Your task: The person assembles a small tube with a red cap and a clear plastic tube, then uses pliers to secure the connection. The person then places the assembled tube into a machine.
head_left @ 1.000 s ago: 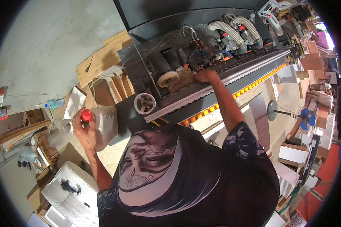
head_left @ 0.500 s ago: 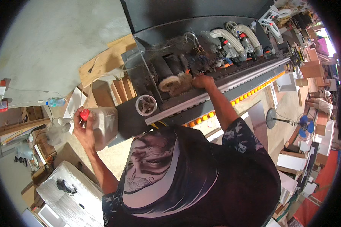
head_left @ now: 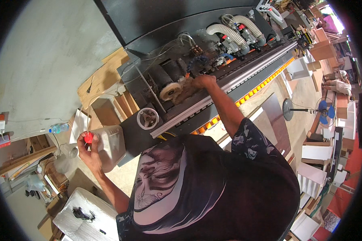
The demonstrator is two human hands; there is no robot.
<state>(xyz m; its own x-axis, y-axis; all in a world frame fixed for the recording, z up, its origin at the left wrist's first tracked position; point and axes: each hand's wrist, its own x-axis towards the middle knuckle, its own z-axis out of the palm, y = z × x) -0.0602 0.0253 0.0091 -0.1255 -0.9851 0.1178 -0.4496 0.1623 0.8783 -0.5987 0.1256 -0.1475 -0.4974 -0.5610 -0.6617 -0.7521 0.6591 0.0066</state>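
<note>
My left hand [head_left: 89,154] is closed around the red cap [head_left: 88,137] of a translucent plastic jug [head_left: 110,146], which stands at the left end of the dark machine [head_left: 132,134]. A thin pale tube runs upward close to the cap. Inside the open machine bed, my right hand [head_left: 205,81] is curled into a fist-like grip. Its fingertips are turned away, so what they hold, if anything, is hidden. Just left of that hand sit a dusty buffing wheel [head_left: 171,92] and a black motor [head_left: 159,75].
Along the machine's front run a pale metal rail [head_left: 225,89] and a yellow roller strip [head_left: 249,94]. Ribbed hoses [head_left: 227,30] stand at the back. A round clear-sided container [head_left: 147,119] sits by the jug. A plastic-wrapped block [head_left: 84,213] lies lower left; a blue fan [head_left: 323,110] stands right.
The view has shifted and turned slightly. My left hand stays on the red cap, and my right hand remains in the machine bed beside the buffing wheel.
</note>
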